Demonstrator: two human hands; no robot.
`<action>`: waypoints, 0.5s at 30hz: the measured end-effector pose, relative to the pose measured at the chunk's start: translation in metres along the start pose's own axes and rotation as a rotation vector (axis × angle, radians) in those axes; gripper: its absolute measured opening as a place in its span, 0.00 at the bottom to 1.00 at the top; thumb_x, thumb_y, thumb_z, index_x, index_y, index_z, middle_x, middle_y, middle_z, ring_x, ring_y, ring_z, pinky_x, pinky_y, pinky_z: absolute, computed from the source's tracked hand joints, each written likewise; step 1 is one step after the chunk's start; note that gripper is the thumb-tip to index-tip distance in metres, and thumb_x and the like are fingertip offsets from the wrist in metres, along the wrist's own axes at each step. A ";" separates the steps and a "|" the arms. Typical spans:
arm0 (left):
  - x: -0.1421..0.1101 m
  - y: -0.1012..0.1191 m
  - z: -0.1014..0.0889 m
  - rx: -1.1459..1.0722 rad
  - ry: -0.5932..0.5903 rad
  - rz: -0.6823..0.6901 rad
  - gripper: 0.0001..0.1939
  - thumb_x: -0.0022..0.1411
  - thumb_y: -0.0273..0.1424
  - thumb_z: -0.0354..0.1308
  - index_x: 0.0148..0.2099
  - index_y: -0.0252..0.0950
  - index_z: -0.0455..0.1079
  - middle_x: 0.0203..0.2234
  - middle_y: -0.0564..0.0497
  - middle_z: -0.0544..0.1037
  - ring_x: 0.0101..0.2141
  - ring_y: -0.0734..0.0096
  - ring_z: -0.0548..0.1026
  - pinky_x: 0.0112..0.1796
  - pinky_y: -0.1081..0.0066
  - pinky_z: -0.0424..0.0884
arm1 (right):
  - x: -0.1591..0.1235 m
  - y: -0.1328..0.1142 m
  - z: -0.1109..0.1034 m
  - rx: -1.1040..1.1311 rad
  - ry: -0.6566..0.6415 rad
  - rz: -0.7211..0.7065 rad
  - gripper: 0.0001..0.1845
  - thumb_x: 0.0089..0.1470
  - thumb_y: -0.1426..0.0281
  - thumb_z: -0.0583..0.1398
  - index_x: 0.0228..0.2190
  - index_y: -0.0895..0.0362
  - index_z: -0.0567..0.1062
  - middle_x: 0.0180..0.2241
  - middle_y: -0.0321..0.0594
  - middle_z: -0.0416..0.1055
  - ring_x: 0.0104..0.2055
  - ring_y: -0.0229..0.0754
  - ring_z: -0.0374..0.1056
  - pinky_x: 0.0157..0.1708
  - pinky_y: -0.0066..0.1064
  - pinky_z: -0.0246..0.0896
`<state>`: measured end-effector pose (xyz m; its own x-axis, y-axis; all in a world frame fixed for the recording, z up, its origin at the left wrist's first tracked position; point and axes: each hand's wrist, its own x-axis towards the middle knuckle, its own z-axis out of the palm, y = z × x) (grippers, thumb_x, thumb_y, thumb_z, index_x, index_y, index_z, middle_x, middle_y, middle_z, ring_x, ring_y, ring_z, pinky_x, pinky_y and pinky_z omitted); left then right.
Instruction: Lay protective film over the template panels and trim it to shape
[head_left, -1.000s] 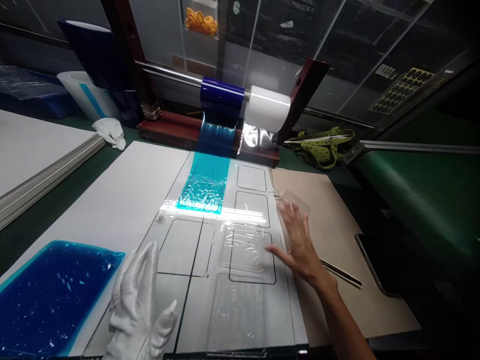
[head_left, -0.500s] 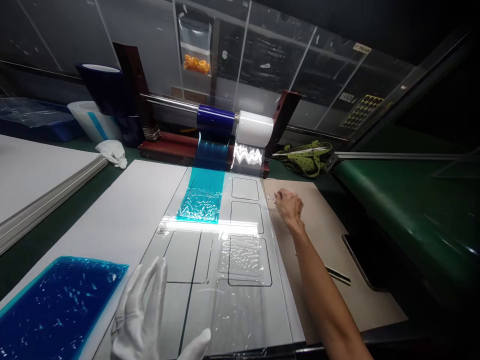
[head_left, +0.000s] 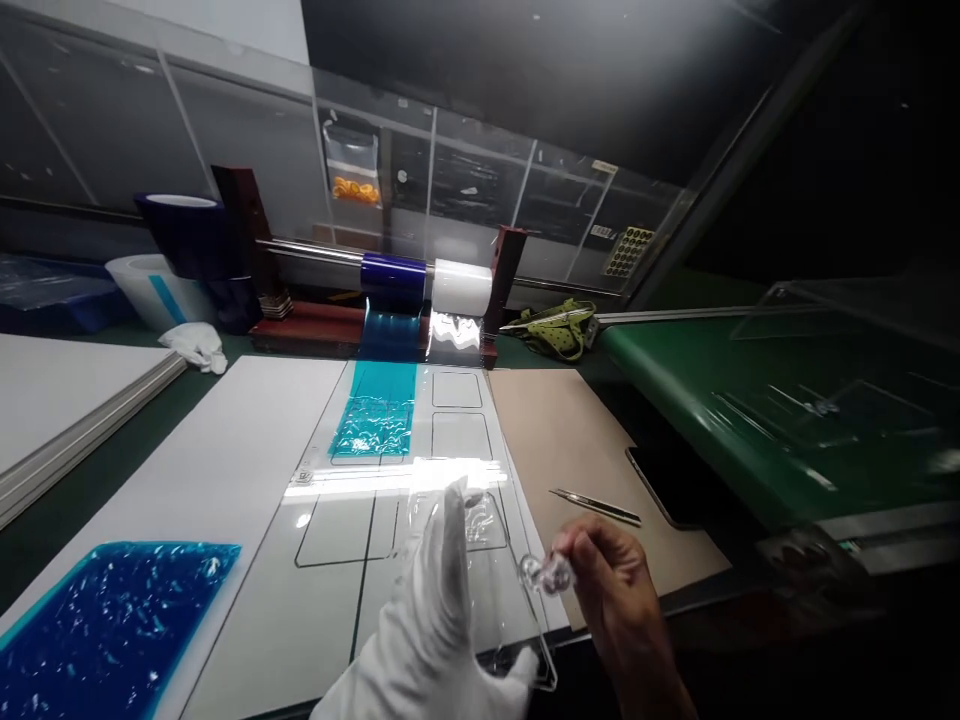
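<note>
My left hand (head_left: 435, 610), in a white glove, grips a clear plastic plate (head_left: 491, 610) by its edges, between raised fingers and thumb. The plate is tilted above the front of the marked work sheet, and part of it hides behind the glove. My bare right hand (head_left: 619, 585) is closed, pinching a small crumpled piece of clear film (head_left: 547, 575) just right of the plate. Beyond the hands, turquoise film (head_left: 379, 405) runs down onto the sheet from a blue roll (head_left: 394, 283). A white roll (head_left: 463, 287) with clear film sits beside it.
A slim cutter knife (head_left: 596, 505) and a dark phone (head_left: 660, 485) lie on brown board (head_left: 555, 420) at right. Clear panels rest on the green belt (head_left: 720, 370) farther right. A stack of blue film-covered sheets (head_left: 120, 620) lies front left. A green pouch (head_left: 555, 330) is behind.
My right hand has come back toward me from the far brown board and now shows crumpled film. My left hand has moved right and lifted the clear plate. The view has shifted.
</note>
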<state>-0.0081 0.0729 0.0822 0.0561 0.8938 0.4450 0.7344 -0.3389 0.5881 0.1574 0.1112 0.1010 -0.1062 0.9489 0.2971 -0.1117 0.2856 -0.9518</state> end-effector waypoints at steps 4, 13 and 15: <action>0.000 -0.005 -0.005 0.079 0.039 0.186 0.58 0.44 0.29 0.57 0.68 0.29 0.22 0.57 0.34 0.62 0.58 0.52 0.61 0.54 0.51 0.64 | -0.007 0.004 -0.018 -0.383 0.198 -0.064 0.18 0.60 0.57 0.53 0.38 0.55 0.77 0.35 0.43 0.74 0.40 0.46 0.70 0.36 0.36 0.67; 0.020 0.016 -0.015 0.590 -0.358 0.137 0.44 0.40 0.35 0.61 0.64 0.44 0.58 0.58 0.33 0.63 0.51 0.43 0.68 0.43 0.50 0.65 | -0.012 -0.007 0.006 -0.783 -0.116 -0.044 0.20 0.65 0.65 0.47 0.28 0.58 0.72 0.17 0.30 0.56 0.18 0.33 0.53 0.22 0.28 0.44; 0.026 0.025 -0.015 0.669 -0.415 0.116 0.42 0.41 0.34 0.60 0.62 0.46 0.61 0.56 0.34 0.66 0.50 0.43 0.69 0.41 0.51 0.65 | -0.014 -0.008 0.014 -1.066 -0.126 -0.199 0.18 0.63 0.71 0.47 0.26 0.59 0.71 0.17 0.33 0.60 0.18 0.35 0.55 0.22 0.30 0.41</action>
<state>0.0013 0.0836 0.1190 0.3081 0.9446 0.1136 0.9514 -0.3060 -0.0359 0.1458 0.0939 0.1056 -0.2880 0.8698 0.4007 0.7693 0.4593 -0.4440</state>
